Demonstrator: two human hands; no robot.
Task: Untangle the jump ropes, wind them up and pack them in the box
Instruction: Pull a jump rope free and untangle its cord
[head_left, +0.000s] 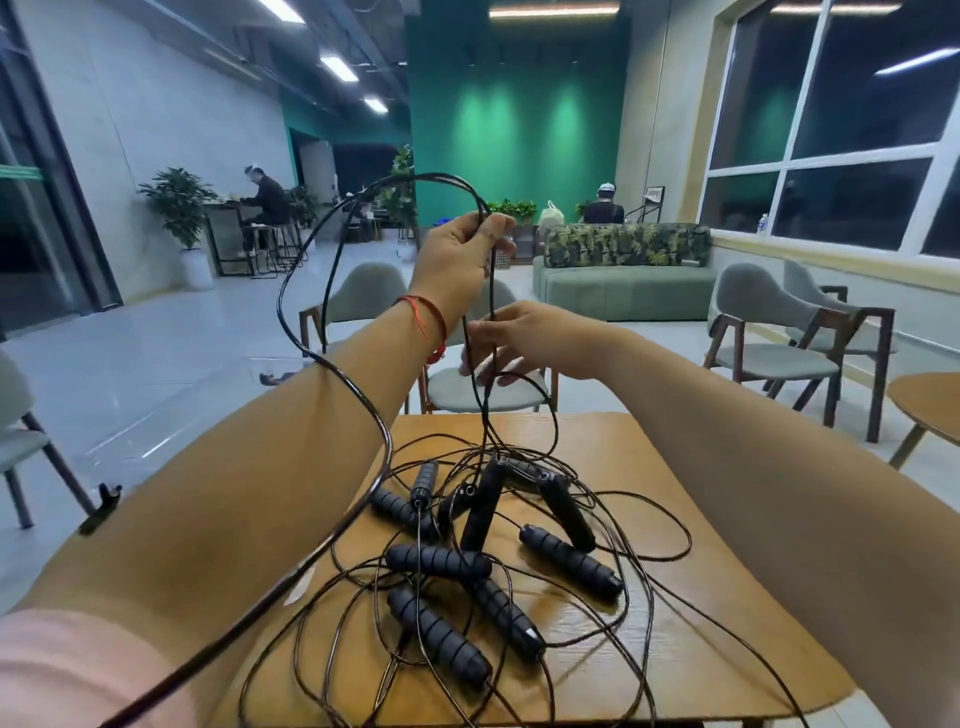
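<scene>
As thin black jump-rope cord (426, 175) is pinched by the raised left hand (460, 254), it is touched — fingers loosely spread — by the right hand (530, 338).

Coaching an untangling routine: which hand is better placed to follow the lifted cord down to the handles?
Right, probably. The left hand grips the lifted cord high up and is occupied; the right hand is lower, beside the hanging strands, fingers loose, nearer the handles.

A shared lounge: sofa (628, 291) at 1 o'clock, cushioned chairs (774, 358) around a wooden tabletop (675, 649), potted plant (179, 208) and high table (223, 228) at 10 o'clock, big windows (831, 130) at 2 o'clock.
</scene>
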